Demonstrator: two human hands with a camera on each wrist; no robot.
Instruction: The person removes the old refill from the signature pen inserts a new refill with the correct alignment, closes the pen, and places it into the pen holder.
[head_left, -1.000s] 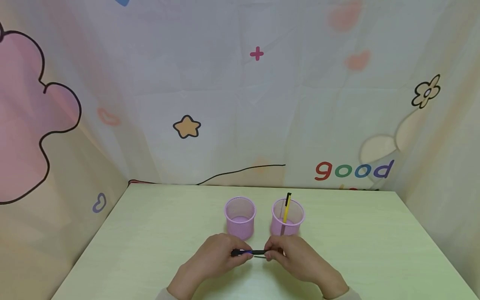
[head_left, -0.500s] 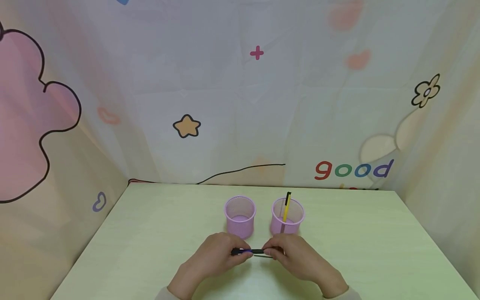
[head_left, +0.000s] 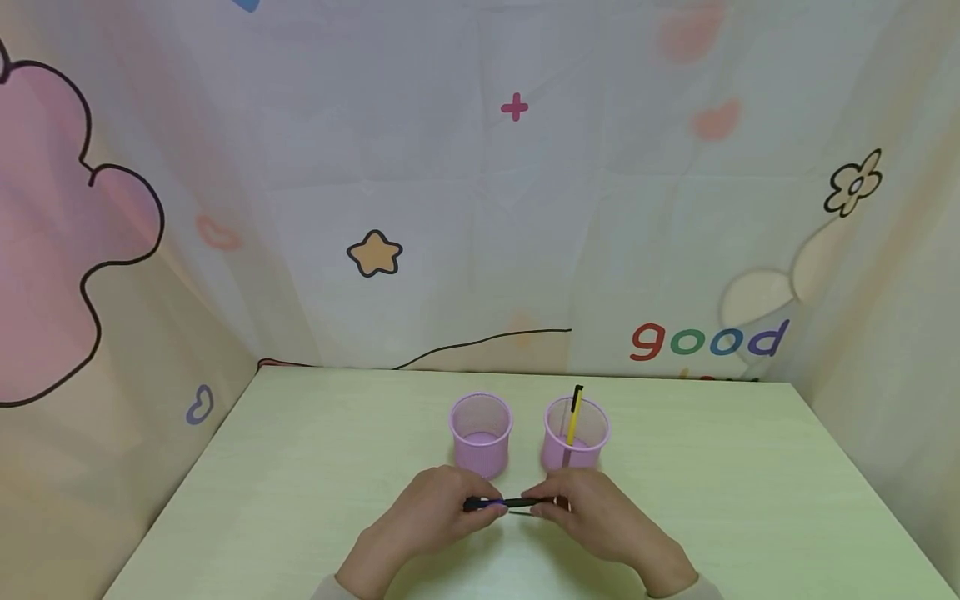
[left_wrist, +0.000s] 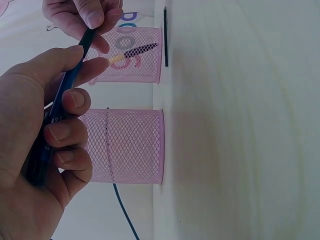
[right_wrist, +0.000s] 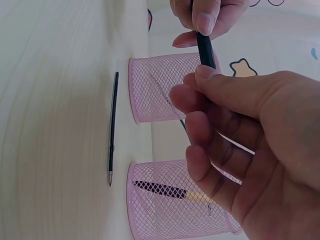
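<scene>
A dark blue-black pen point(head_left: 516, 502) spans the space between both hands, low over the table. My left hand point(head_left: 441, 510) wraps its fingers round the barrel point(left_wrist: 70, 82), which lies across the palm in the left wrist view. At the other end, the thumb and forefinger of my right hand point(head_left: 596, 514) pinch the black grip section point(right_wrist: 205, 49); its other fingers curl loosely. Beneath the hands a thin dark pen refill point(right_wrist: 113, 125) with a metal tip lies on the table. The part of the pen under the fingers is hidden.
Just beyond the hands stand two pink-purple mesh cups, a left cup point(head_left: 481, 460) and a right cup point(head_left: 553, 457). A yellow pen with a black clip end point(head_left: 574, 417) leans in the right one. A printed curtain point(head_left: 450, 183) hangs behind the pale table point(head_left: 315, 450).
The right hand's fingertips shift slightly about the pen's end, ending a little further right. The left hand keeps its grip in place, and the cups stay where they were.
</scene>
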